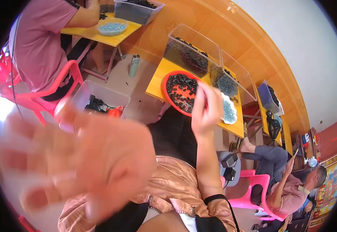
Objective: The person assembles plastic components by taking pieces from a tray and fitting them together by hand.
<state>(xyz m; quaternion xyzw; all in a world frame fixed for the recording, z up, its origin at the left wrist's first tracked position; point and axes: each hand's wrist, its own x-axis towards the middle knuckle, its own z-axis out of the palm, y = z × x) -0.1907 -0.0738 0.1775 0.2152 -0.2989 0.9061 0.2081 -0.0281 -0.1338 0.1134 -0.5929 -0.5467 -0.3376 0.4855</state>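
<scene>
My left hand (106, 154) is raised close in front of me at the left, smeared by motion, its fingers spread and nothing visible in it. Over the right edge of a round red tray (164, 95) hovers my right hand (207, 108), fingers curled together; whatever they may hold is hidden. Small black ring-like parts (178, 82) lie in the tray, with bare red floor between them. Beside my right hand, a white scalloped dish (234, 118) carries many small pale blue-grey pieces (228, 108).
Behind the tray on the yellow table (156, 83) stand clear bins (187, 54) of black parts. On the floor are a clear tub (118, 92) and a green bottle (134, 65). A co-worker (40, 42) sits at the upper left, another person (292, 189) on a pink chair at right.
</scene>
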